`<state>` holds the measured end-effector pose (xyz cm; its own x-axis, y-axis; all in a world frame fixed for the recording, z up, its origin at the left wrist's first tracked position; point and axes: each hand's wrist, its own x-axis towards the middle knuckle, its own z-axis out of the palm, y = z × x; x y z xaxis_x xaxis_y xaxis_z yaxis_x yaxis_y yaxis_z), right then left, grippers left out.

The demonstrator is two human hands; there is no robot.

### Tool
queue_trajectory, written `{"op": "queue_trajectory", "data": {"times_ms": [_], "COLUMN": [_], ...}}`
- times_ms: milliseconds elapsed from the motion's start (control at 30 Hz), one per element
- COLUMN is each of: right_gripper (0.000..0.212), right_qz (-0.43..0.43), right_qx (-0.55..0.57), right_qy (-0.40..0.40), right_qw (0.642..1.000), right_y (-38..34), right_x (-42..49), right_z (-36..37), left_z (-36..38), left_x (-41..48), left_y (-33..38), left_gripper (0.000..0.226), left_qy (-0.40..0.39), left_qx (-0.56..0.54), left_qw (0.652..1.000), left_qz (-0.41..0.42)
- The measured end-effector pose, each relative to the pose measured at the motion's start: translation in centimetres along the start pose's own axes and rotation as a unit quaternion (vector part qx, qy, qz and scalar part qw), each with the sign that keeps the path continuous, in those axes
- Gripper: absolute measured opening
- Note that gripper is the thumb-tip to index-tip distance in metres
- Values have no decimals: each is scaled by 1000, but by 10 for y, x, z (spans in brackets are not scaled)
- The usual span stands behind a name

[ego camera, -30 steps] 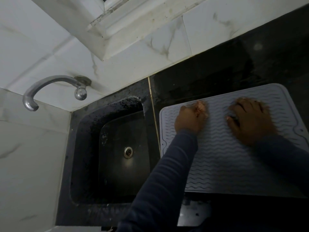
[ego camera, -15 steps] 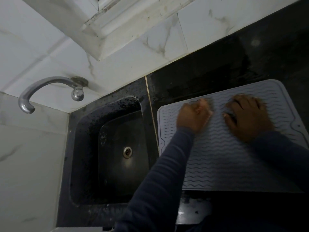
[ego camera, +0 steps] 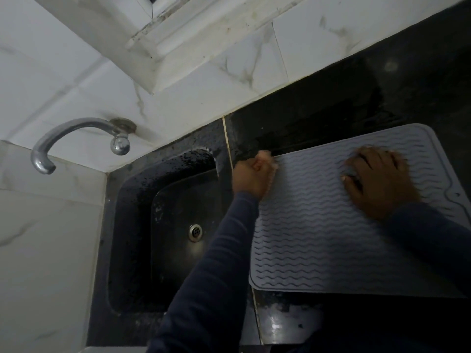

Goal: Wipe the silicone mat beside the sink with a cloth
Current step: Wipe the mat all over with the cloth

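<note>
Here's the dark tabletop (ego camera: 331,115), and the grey silicone mat (ego camera: 318,238) lies flat on it, just right of the black sink (ego camera: 132,225). Its wavy ribs run left to right, and its left edge sits close to the pale seam between sink and tabletop.

The left hand (ego camera: 252,175) is up at the mat's far left corner, fingers curled tight into a fist. A bit of pale cloth (ego camera: 270,159) pokes out past the knuckles, right on the mat's far edge. That hand is blurred, so how the cloth is folded I cannot tell.

Over on the right, the right hand (ego camera: 379,182) lies palm down on the mat near its far right corner. Its fingers are spread, pointing away toward the wall and pressing on the ribs, and it holds nothing.

The two hands are well apart, with a bare stretch of mat between them. Both arms come in from the near side in dark blue sleeves (ego camera: 216,276), the left one crossing over the sink's right rim.

Down in the sink a round metal drain (ego camera: 195,232) shines at the bottom, and the far walls are speckled with pale marks. A curved chrome tap (ego camera: 76,126) sticks out of the white marbled wall tiles (ego camera: 51,238) at the far left, its spout bending downward. A white window ledge (ego camera: 191,42) juts out above it all. Near the front edge, the tabletop below the mat shows a wet-looking glint.
</note>
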<state>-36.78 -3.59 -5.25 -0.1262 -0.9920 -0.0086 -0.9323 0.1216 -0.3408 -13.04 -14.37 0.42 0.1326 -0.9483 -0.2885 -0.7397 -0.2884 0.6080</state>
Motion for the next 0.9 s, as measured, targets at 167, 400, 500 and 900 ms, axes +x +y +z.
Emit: {"op": "queue_trajectory", "data": {"times_ms": [167,400,500,900], "right_gripper": [61,58,58,60], "right_qz": [-2,-1,-2,1], "right_qx": [-1,8,7,3], "right_qy": [-12,-5,-7,-6], "right_qw": [1000,1000,1000,1000], "right_y": [-5,1,1,0], "right_x": [3,1,1,0], "right_z": [0,2,2,2], "left_z": [46,-29,-36,6], "left_x": [-16,26,29,21], "left_y": [26,-44,-40,-11], "left_gripper": [47,69,54,68], "left_qy": [-77,27,55,-47], "left_qx": [65,152,176,195], "left_qw": [992,988,983,977], "left_qz": [72,-24,-12,67]}}
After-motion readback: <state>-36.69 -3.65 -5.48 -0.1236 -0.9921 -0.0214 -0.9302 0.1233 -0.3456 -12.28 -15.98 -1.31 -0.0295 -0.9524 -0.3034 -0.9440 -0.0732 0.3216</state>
